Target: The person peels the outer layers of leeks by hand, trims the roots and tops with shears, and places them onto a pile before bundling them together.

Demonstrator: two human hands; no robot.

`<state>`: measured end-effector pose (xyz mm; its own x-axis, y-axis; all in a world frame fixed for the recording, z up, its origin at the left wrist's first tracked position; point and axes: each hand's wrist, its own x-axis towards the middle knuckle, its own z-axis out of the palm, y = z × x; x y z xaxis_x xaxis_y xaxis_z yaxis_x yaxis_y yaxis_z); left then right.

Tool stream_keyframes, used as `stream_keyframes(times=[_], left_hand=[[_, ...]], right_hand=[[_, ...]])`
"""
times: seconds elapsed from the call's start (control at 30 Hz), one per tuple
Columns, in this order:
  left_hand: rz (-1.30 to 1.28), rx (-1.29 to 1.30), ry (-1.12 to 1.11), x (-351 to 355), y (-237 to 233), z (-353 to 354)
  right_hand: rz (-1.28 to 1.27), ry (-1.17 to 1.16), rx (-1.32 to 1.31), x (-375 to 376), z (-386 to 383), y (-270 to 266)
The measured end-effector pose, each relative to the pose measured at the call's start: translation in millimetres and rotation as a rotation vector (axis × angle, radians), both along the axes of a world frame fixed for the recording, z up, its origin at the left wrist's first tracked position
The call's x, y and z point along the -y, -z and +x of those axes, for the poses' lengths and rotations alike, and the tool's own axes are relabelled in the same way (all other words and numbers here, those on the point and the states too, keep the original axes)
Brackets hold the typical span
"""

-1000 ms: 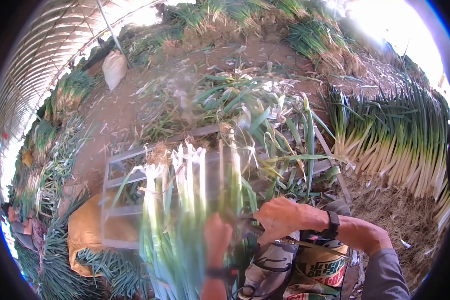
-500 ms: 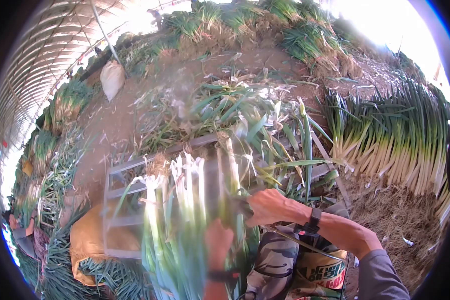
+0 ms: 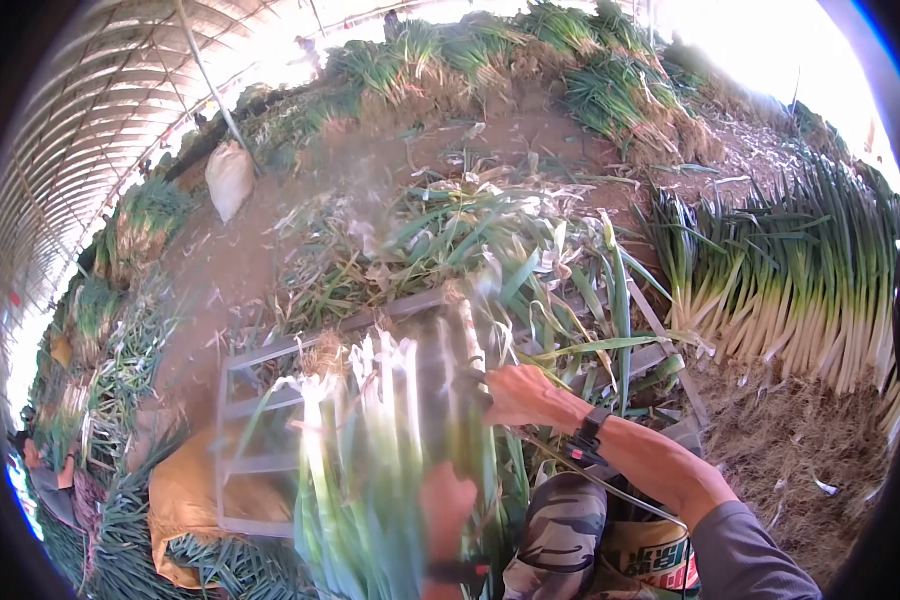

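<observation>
Long green onions [image 3: 395,400] with white shanks and roots lie side by side in front of me, leaves towards me. My left hand [image 3: 448,505] is closed around the green part of a green onion [image 3: 467,330] at the right side of the row, though blur smears its fingers. Just right of that stalk, my right hand [image 3: 530,396] is closed on a dark hand tool [image 3: 478,392], too blurred to name exactly. A thin hose [image 3: 595,477] runs from near this hand towards my lap.
A pale metal frame [image 3: 260,465] supports the onions, with stripped leaves [image 3: 450,235] heaped beyond. Many onions [image 3: 790,270] lie in a row at right. A yellow sack [image 3: 185,490] sits at left; another person's arm [image 3: 65,475] shows at the far left edge.
The view has shifted slightly, so the onions sit a little lower and further right. My right hand has moved slightly left, closer to the held stalk. Both hands remain closed.
</observation>
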<state>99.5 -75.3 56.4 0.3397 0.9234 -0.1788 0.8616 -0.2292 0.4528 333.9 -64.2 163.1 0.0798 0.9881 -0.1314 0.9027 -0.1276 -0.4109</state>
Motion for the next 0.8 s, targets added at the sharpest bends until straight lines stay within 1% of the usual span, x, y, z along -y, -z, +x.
stream_keyframes(times=[0.1,0.17,0.23,0.33,0.37,0.4,0.47,0.5,0.53,0.57,0.6,0.7,0.8], left_hand=[[0.034,0.058,0.005,-1,0,0],[0.045,0.098,-0.023,-4,1,-1],[0.036,0.133,-0.084,-9,10,-2],[-0.061,0.293,-0.052,-26,20,-8],[-0.030,0.435,-0.100,-28,34,-9],[-0.094,0.507,-0.155,-28,32,-9],[-0.226,0.651,-0.262,-27,20,-7],[-0.449,0.808,-0.321,-26,8,-9],[-0.453,0.799,-0.318,-26,7,-13],[-0.457,0.790,-0.315,-27,7,-19],[-0.461,0.781,-0.311,-29,8,-25],[0.071,0.657,-0.028,-37,40,-64],[0.383,0.515,0.036,-34,27,-79]], right_hand=[[0.033,0.012,0.001,-9,3,6],[-0.010,0.018,-0.002,-10,5,6],[-0.130,0.019,-0.006,-6,5,-9],[-0.119,-0.056,-0.118,30,-4,-50],[-0.132,-0.084,-0.171,40,-6,-55],[-0.143,-0.109,-0.224,51,-8,-56],[-0.140,-0.169,-0.241,72,-11,-56],[-0.124,-0.205,-0.205,82,-13,-57],[-0.109,-0.240,-0.170,92,-14,-58],[-0.048,-0.276,-0.190,101,-15,-61],[-0.061,-0.268,-0.168,106,-14,-64],[-0.078,-0.218,-0.117,120,-9,-71],[-0.046,-0.138,-0.080,131,3,-73]])
